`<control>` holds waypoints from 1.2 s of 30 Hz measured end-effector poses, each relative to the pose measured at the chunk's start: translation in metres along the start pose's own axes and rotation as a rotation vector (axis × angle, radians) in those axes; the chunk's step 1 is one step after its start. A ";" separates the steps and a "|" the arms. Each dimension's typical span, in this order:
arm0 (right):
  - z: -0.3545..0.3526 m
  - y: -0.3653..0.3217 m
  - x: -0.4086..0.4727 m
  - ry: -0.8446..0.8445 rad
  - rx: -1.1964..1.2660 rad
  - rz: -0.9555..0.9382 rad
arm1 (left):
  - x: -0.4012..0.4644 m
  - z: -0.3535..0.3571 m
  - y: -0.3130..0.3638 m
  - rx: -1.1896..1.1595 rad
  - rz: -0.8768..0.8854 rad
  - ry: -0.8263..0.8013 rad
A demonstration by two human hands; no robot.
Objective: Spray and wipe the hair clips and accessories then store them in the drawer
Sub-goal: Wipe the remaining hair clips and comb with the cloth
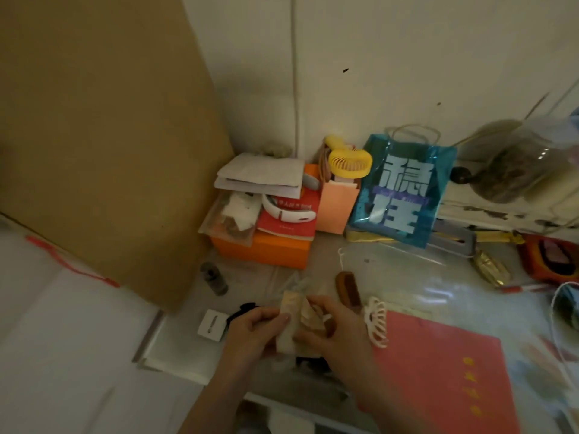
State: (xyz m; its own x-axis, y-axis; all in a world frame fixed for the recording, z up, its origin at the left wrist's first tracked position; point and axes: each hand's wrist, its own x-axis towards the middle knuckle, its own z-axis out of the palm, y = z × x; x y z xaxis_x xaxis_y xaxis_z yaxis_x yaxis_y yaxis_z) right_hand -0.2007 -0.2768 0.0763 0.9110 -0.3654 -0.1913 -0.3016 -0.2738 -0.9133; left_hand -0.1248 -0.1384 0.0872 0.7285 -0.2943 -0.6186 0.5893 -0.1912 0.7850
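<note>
Both pinching 1 pale cloth point(289, 324) wrapped on a small accessory, just left of the cream claw clip point(377, 321): left hand point(255, 328) and right hand point(336, 335) clamped on it. Risk of slipping (blurred, dim) onto the cluttered worktop point(391, 277); drawer unseen.

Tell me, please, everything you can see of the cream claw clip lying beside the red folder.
The cream claw clip looks like plastic, with a row of long curved teeth fanning out from a scalloped spine. It lies on the desk's clear cover, overlapping the near-left corner of the red folder, just right of the right hand. No hand holds it; whether it is wiped cannot be told.
</note>
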 end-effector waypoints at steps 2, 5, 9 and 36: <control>0.033 -0.001 0.005 0.020 -0.085 -0.030 | 0.003 -0.030 -0.003 0.005 -0.013 0.014; 0.084 -0.006 0.008 0.009 -0.156 0.042 | 0.007 -0.080 -0.007 0.020 -0.061 0.036; 0.146 -0.013 0.012 0.031 -0.189 0.069 | 0.022 -0.142 -0.016 0.054 -0.090 0.065; 0.321 0.041 0.089 0.112 -0.385 0.269 | 0.130 -0.252 -0.100 0.365 0.026 0.544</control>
State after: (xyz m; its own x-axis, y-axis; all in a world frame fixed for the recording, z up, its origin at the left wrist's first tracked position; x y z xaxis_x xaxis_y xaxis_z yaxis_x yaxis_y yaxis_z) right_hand -0.0415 -0.0351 -0.0938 0.7572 -0.5558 -0.3431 -0.6234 -0.4581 -0.6336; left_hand -0.0016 0.0781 -0.0802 0.8702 0.1944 -0.4527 0.4823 -0.5240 0.7021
